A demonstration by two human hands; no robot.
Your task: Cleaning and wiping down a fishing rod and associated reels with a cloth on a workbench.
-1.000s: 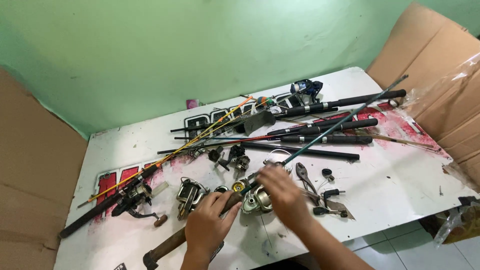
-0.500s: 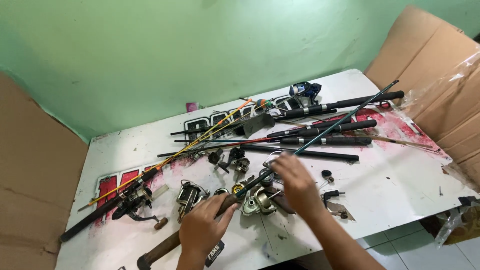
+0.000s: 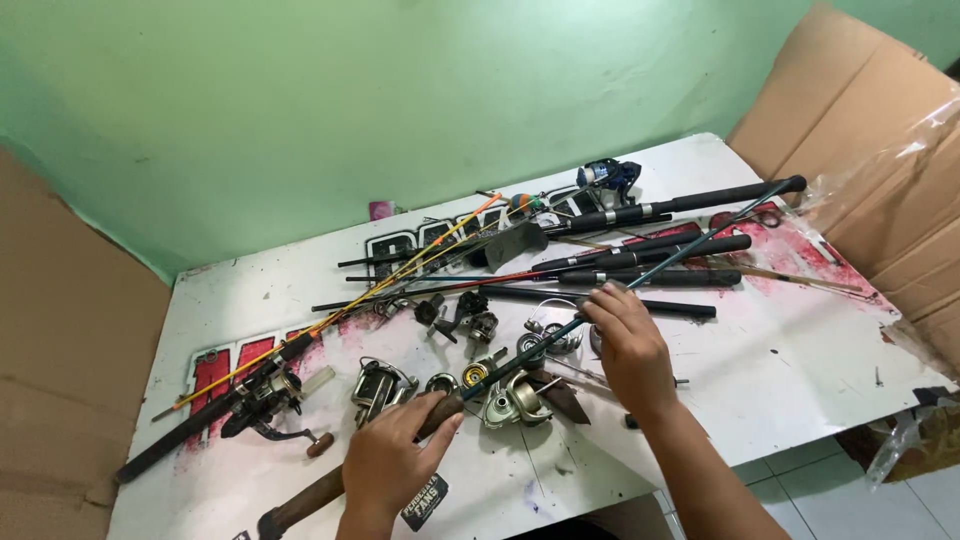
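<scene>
Green wall behind, cluttered white tabletop (image 3: 800,350), and the left hand (image 3: 385,465) had its fingers closed on the brown handle of the teal rod (image 3: 560,330) near-centre while the right hand (image 3: 625,345) pinched the blank further up, so I'd keep both grips firm.

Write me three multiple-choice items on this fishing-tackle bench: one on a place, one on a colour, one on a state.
1. Where does the blue reel lie?
A. far end of the table
B. under the left hand
C. on the floor

2. What colour is the wall?
A. white
B. green
C. brown

3. What does the left hand hold?
A. pliers
B. nothing
C. the brown handle of the rod

Answers:
1 A: it lies near the wall, beyond the black rods.
2 B: the paint is pale green.
3 C: the fingers wrap the brown handle, while the right hand grips the rod's teal shaft.
</scene>
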